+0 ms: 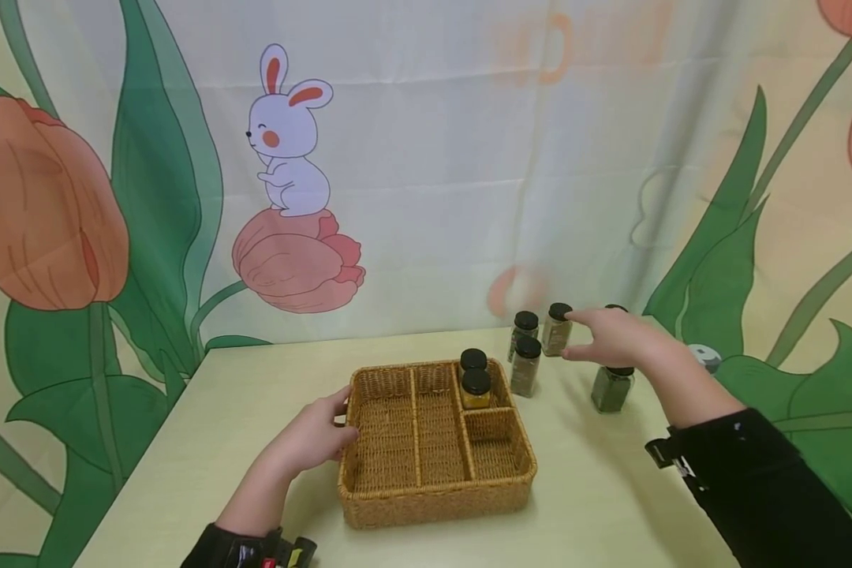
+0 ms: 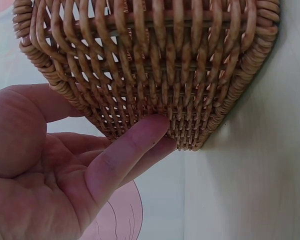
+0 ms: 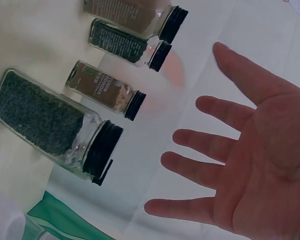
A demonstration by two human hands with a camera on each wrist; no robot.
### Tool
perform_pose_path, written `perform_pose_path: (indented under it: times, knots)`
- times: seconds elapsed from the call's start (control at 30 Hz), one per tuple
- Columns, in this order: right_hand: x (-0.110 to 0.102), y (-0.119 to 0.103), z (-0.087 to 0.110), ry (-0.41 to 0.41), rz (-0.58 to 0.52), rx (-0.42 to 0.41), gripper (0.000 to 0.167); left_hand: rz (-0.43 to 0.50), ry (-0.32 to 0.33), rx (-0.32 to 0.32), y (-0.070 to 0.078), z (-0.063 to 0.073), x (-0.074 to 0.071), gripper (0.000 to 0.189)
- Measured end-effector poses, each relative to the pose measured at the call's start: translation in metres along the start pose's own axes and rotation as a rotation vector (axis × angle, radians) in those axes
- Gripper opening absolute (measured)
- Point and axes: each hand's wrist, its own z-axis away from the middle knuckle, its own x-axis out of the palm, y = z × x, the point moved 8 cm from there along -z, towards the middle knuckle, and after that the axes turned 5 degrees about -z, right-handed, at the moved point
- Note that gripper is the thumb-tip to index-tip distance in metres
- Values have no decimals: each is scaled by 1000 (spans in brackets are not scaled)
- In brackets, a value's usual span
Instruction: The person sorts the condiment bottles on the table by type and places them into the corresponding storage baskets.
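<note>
A woven basket (image 1: 440, 498) with several compartments sits on the table. My left hand (image 1: 318, 432) grips its left side, thumb over the rim; in the left wrist view, fingers (image 2: 132, 145) lie against the weave (image 2: 145, 65). Two black-lidded jars (image 1: 476, 394) stand in the basket's back right compartment, the front one with yellow contents. Spread out in the air over the table's right side, my right hand (image 1: 614, 339) holds nothing. Near it are a jar of dark green flakes (image 1: 610, 392), a cumin powder jar (image 3: 101, 87) and a jar (image 1: 557, 331) beyond the fingertips.
Two more spice jars stand just right of the basket, one in front (image 1: 525, 369) and one behind (image 1: 524, 331). A black lid (image 1: 615, 307) shows behind my right hand. A printed curtain (image 1: 426, 197) hangs along the back edge of the pale table (image 1: 255, 379).
</note>
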Motion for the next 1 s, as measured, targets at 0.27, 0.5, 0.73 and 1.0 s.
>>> perform_pose_path:
  times: [0.27,0.5,0.73,1.0]
  knots:
    - [14,22,-5,-118,61,66,69,2,-2,-1,1,0,0,80]
    - [19,35,-1,-163,89,20,51,-10,-2,-7,2,0,0,79]
    - [18,45,-4,-141,36,25,41,-8,-5,-12,1,0,-1,80]
    - [17,40,-9,-88,74,6,22,-11,-6,-13,1,-1,0,79]
